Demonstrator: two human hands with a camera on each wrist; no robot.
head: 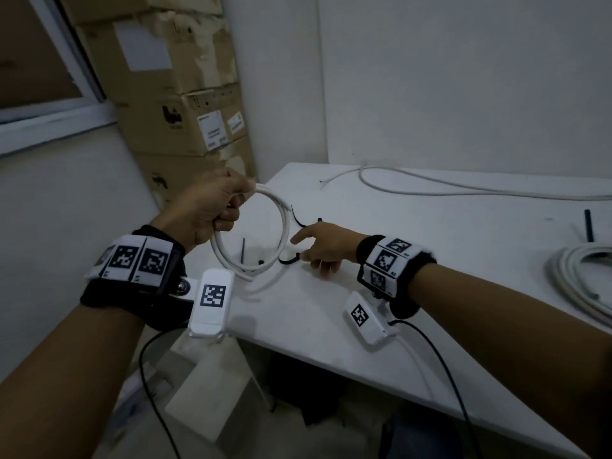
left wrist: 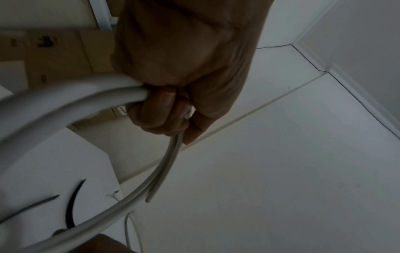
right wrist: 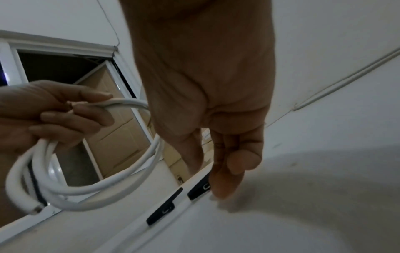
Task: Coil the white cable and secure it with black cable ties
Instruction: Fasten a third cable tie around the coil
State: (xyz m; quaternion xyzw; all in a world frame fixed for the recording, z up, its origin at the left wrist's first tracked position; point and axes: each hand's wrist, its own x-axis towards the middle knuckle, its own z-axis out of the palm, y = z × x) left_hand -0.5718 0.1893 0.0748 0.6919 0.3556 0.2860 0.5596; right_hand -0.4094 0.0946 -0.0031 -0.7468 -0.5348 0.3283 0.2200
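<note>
Left hand (head: 212, 207) up, fist wrapped around white cable (head: 251, 233) loop, right hand (head: 323, 246) low over table (head: 430, 293), fingertips maybe pinching black tie (head: 289, 259)

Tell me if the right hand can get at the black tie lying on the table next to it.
Probably yes. The right hand is low over the table with its fingertips at a black tie, holds nothing, and nothing lies between; the left hand holds the coil aside.

Both forearms are bare, each wearing a black wrist strap (head: 132, 293) faced with white panels of square black-and-white markers (head: 385, 260). A white camera unit (head: 212, 303), itself marker-tagged, hangs beneath each wrist, trailing a thin black cable (head: 440, 362).
</note>
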